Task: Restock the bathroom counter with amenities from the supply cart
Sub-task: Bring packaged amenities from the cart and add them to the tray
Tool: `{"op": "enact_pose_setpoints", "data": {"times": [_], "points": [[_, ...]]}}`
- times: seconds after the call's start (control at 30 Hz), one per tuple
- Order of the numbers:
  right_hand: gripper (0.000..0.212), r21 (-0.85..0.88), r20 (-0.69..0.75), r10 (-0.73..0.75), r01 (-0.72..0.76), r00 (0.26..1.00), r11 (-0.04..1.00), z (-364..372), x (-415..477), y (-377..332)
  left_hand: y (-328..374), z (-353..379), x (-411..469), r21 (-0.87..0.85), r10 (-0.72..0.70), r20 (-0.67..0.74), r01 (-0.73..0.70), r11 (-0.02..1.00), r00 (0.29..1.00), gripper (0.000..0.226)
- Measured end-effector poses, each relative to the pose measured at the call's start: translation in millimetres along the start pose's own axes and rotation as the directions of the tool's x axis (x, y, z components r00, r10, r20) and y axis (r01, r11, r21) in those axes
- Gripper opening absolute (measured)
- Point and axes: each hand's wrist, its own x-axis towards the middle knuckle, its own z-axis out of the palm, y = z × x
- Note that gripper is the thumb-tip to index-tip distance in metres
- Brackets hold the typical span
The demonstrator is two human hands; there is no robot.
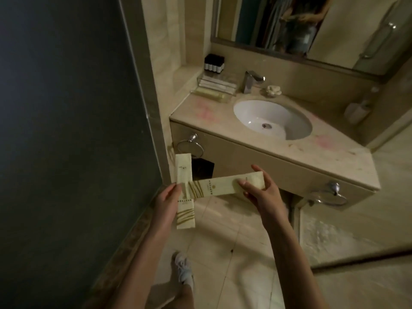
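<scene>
The person is standing short of the pale beige stone counter (201, 114), holding one long flat cream paper sachet with gold stripes in each of the two hands. Taking the white oval sink basin (272, 119) as the landmark, both sachets are hanging in the air well in front of it and to its left, below the counter's front edge, over the tiled floor.

The left hand (166, 197) is pinching the upright sachet (183, 168) at its middle, so its long axis is pointing away from the body toward the counter's left end. The right hand (260, 188) is pinching the crosswise sachet (219, 186) near its right end, thumb on the front and fingers behind, so its long axis is running roughly parallel to the counter's front edge. The two sachets are meeting in an L near the left hand; which one is lying on top is hard to tell.

The likely destination, a clear plastic amenity tray (214, 86) with packets stacked in it, is sitting behind and to the left of the basin, against the wall. Its packets are lying roughly side to side. The left hand is on that side and looks the nearer one, though its sachet would probably need a quarter turn to match, while the right one is already lying close to that direction.
</scene>
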Motion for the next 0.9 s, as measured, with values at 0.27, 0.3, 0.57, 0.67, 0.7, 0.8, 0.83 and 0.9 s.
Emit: {"op": "enact_pose_setpoints", "data": {"times": [0.27,0.3,0.57,0.67,0.7,0.8,0.83,0.9], "points": [[0.039,-0.006,0.014,0.002,-0.002,1.0,1.0,67,139,-44,72,20,123,-0.02,0.044,0.025,-0.043,0.999,0.999,0.032],[0.029,-0.014,0.02,0.009,-0.008,1.0,1.0,74,154,-46,77,24,135,-0.013,0.046,0.046,-0.045,0.999,0.998,0.028],[0.015,-0.099,0.114,0.084,-0.072,0.99,0.992,96,258,-51,110,79,206,0.117,0.032,0.207,-0.057,0.991,0.978,0.014],[0.017,-0.097,0.091,0.115,-0.106,0.989,0.99,100,312,-55,123,101,245,0.136,0.023,0.183,-0.048,0.99,0.983,0.009],[0.017,-0.096,0.09,0.122,-0.114,0.988,0.989,101,331,-57,128,109,259,0.125,0.026,0.183,-0.05,0.991,0.983,0.012],[0.014,-0.06,0.068,0.135,-0.131,0.988,0.99,96,387,-68,144,137,302,0.149,0.018,0.179,-0.046,0.988,0.984,0.018],[0.013,-0.048,0.053,0.132,-0.13,0.99,0.99,92,406,-73,151,149,316,0.168,0.013,0.18,-0.044,0.985,0.984,0.018],[0.012,-0.035,0.03,0.146,-0.145,0.989,0.989,85,441,-84,163,173,343,0.195,-0.012,0.193,-0.027,0.98,0.981,0.02]]}}
